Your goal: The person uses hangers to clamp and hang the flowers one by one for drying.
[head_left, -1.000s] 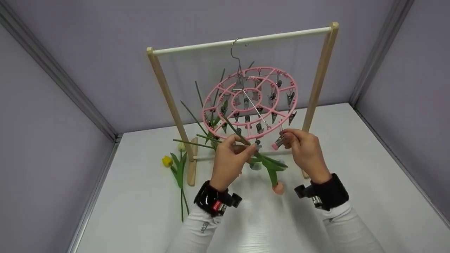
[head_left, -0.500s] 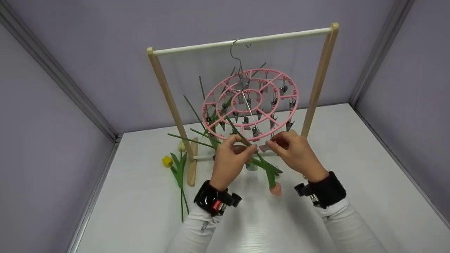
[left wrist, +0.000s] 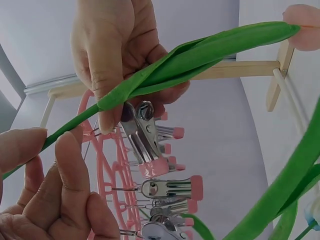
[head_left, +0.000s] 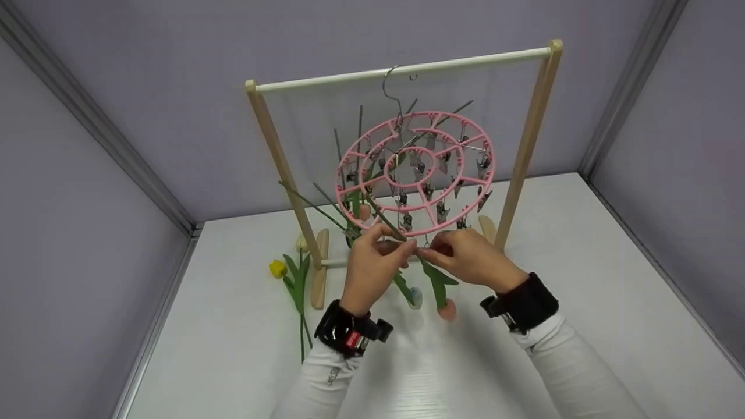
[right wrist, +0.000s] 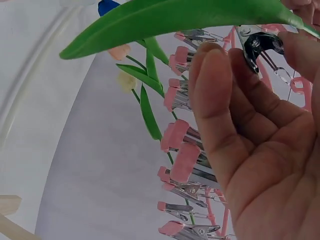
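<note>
My left hand (head_left: 372,265) pinches the green stem of a peach artificial tulip (head_left: 446,309), whose bloom hangs down at the right. My right hand (head_left: 474,261) is close beside it, its fingertips meeting the left ones in the head view. Between right thumb and fingers is a metal clip (right wrist: 257,47) with pink tips, held right at the tulip's leaf base; the left wrist view shows this clip (left wrist: 142,140) just under the stem. The clip belongs to a round pink hanger (head_left: 492,157) above the hands. Whether its tips grip the stem, I cannot tell.
The hanger hooks onto the white bar (head_left: 465,60) of a wooden-legged rack (head_left: 529,134). More clips dangle from its rings, and several tulips hang head-down on its left, stems sticking up. A yellow tulip (head_left: 278,268) and a whitish tulip (head_left: 301,242) lie on the table at left.
My right hand has moved left and slightly down with the clip, up to the stem in my left hand. The hanger has turned, swinging the hanging tulips' stems. The left hand stays nearly in place.
</note>
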`<action>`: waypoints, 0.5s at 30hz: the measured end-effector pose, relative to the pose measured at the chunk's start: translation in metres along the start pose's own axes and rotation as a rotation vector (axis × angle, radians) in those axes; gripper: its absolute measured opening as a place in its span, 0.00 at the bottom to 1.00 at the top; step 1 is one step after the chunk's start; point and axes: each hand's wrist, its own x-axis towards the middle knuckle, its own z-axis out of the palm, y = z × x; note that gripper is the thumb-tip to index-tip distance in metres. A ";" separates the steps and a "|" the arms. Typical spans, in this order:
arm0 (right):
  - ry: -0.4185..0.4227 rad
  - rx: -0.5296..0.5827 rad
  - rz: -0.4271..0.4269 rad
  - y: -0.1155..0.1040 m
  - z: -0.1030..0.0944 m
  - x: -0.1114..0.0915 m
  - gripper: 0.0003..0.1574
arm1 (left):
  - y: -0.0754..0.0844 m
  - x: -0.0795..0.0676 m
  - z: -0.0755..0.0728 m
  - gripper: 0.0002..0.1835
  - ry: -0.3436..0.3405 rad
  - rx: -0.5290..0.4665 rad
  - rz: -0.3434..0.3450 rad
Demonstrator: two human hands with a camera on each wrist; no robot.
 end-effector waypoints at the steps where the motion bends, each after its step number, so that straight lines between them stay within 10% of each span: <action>1: -0.012 -0.010 -0.010 0.000 0.000 0.001 0.24 | 0.000 0.000 -0.001 0.10 0.004 0.004 0.005; 15: 0.053 -0.117 -0.211 0.002 -0.006 0.000 0.19 | -0.004 0.007 -0.013 0.12 0.051 0.109 -0.010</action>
